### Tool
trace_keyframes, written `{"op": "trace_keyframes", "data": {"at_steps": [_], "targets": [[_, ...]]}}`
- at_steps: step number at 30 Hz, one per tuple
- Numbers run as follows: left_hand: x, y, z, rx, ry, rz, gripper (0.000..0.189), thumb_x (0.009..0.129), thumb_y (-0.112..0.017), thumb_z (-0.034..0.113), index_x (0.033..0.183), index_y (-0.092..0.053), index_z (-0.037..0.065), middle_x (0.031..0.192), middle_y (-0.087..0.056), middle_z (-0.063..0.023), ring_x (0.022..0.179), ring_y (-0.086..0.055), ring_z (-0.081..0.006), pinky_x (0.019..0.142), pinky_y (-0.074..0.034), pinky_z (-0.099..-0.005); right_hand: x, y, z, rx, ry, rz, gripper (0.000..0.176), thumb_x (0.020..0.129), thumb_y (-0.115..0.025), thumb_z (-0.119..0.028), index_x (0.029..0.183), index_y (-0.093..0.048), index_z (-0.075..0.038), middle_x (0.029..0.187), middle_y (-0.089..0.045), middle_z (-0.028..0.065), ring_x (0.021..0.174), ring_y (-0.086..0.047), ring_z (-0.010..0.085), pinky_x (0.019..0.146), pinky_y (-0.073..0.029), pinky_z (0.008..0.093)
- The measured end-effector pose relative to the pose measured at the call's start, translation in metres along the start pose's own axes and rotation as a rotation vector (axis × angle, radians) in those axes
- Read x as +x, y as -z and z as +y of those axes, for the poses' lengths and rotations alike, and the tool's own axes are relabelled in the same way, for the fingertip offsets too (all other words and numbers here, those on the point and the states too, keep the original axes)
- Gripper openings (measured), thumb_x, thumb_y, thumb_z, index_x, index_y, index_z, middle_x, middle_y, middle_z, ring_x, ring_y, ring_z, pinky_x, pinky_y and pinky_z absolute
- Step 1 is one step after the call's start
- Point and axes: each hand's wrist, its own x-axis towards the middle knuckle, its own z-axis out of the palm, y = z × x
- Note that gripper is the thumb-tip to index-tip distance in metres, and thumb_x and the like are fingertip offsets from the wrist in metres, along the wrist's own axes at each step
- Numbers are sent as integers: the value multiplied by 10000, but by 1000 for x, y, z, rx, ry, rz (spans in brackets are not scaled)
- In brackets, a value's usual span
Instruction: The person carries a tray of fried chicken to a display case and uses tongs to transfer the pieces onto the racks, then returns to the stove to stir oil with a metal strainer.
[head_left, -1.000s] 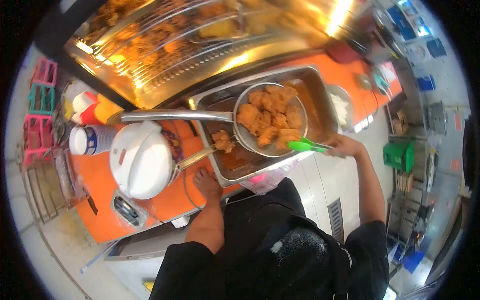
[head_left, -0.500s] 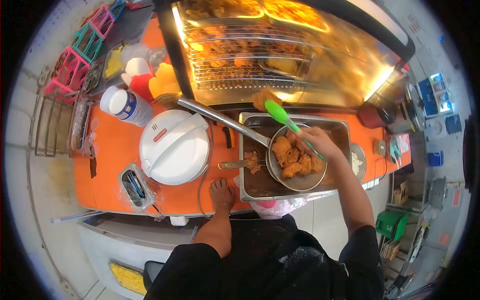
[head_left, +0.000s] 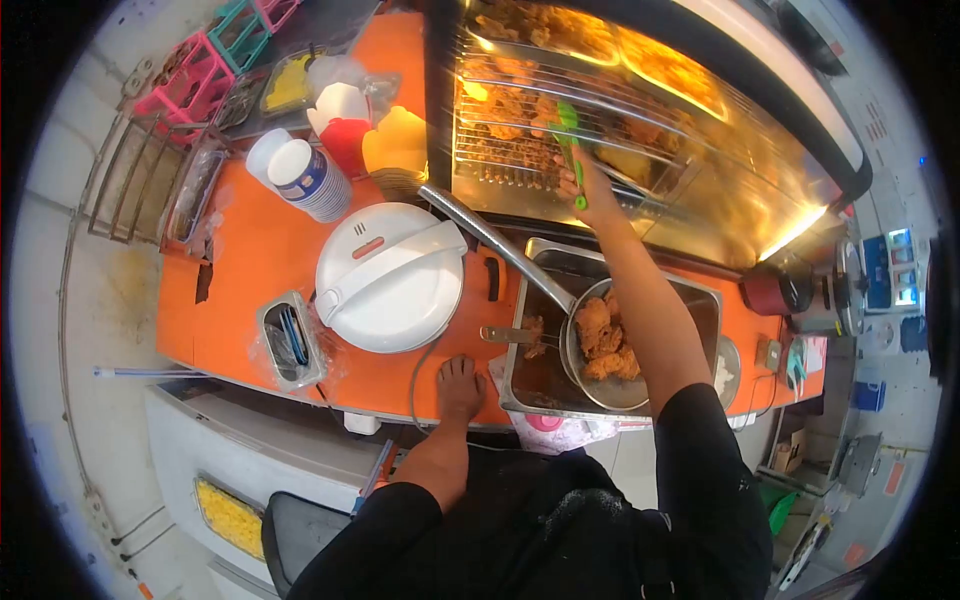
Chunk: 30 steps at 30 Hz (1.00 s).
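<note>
My right hand (head_left: 588, 190) is closed around green tongs (head_left: 570, 135), whose tips reach to the wire rack (head_left: 510, 140) of a lit warming cabinet. Whether the tongs grip a piece there is hard to make out. Fried pieces (head_left: 600, 335) lie in a long-handled strainer (head_left: 625, 398) over a metal tray (head_left: 705, 305), partly behind my right forearm. On the orange table (head_left: 235, 250), my left hand (head_left: 461, 388) lies flat with its fingers apart, near the tray's left side and below a round white lid (head_left: 385, 300).
Stacked paper cups (head_left: 315, 180) and folded boxes (head_left: 395, 145) stand at the back left. A small metal container (head_left: 290, 340) sits in plastic at the front left. To the right are a bowl (head_left: 735, 372) and a dark red pot (head_left: 775, 285).
My right hand has moved up and away from above the strainer, bringing the tongs into the cabinet. The view has shifted. My left hand still rests on the table.
</note>
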Motion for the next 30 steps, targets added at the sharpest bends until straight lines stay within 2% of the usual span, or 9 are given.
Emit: {"op": "trace_keyframes", "data": {"at_steps": [2,6,14,18,20,22,26,29,30], "targets": [[-1,1,1,-4,-17,25,351,923,-558,310,1179,-548,69,1264,-528,-143,1224,-469,-347,1053,-379,-485,-9,-3,3,33,88,-33,431,1008,-593,-471,1043,-580,-41,646,-443,-19,470,-366,95,474,-301,269],[0,4,3,-18,4,22,338,918,-564,300,1166,-549,69,1249,-531,-141,1202,-482,-346,1030,-392,-492,-10,10,14,60,28,71,416,1007,-596,-470,1042,-584,-56,651,-459,-13,471,-373,106,475,-320,277],[-1,0,0,-6,-14,45,328,898,-591,267,1152,-551,63,1242,-530,-146,1187,-484,-350,1005,-404,-488,25,17,14,163,72,31,443,1004,-594,-493,1054,-581,-53,673,-502,-5,497,-426,119,485,-382,274],[1,0,4,-36,-9,66,326,886,-610,268,1136,-559,64,1240,-531,-143,1180,-488,-355,1003,-405,-489,-21,9,18,135,86,132,499,1005,-576,-523,1086,-578,-31,658,-487,-22,487,-421,114,478,-376,271],[3,3,4,-33,-5,40,335,882,-600,272,1136,-556,58,1225,-531,-159,1171,-487,-366,1001,-402,-498,-76,23,33,-17,22,46,500,1013,-567,-512,1083,-582,-18,649,-474,-25,485,-413,105,461,-356,264],[2,0,6,-37,-11,7,345,877,-591,275,1136,-552,51,1210,-531,-174,1161,-487,-377,1000,-399,-508,-148,29,36,-214,-71,165,437,1058,-511,-428,1112,-583,0,625,-457,-30,457,-372,83,441,-332,264],[1,-6,4,-25,-9,54,314,875,-598,260,1115,-555,62,1210,-535,-153,1157,-492,-362,990,-405,-498,-275,69,42,-951,-107,293,444,1009,-596,-436,1036,-674,1,591,-476,-28,472,-444,72,455,-368,255],[0,-2,6,-11,-7,69,290,880,-596,254,1102,-557,70,1217,-539,-139,1166,-493,-352,991,-405,-495,-336,68,50,-1138,-217,327,492,967,-636,-468,984,-683,21,617,-567,46,519,-551,149,505,-448,320],[2,-1,7,-18,-5,69,289,878,-594,254,1097,-555,68,1217,-539,-143,1163,-495,-352,991,-404,-498,-344,74,63,-1242,-249,378,541,938,-655,-496,965,-681,44,649,-611,117,572,-608,233,561,-487,385]]}}
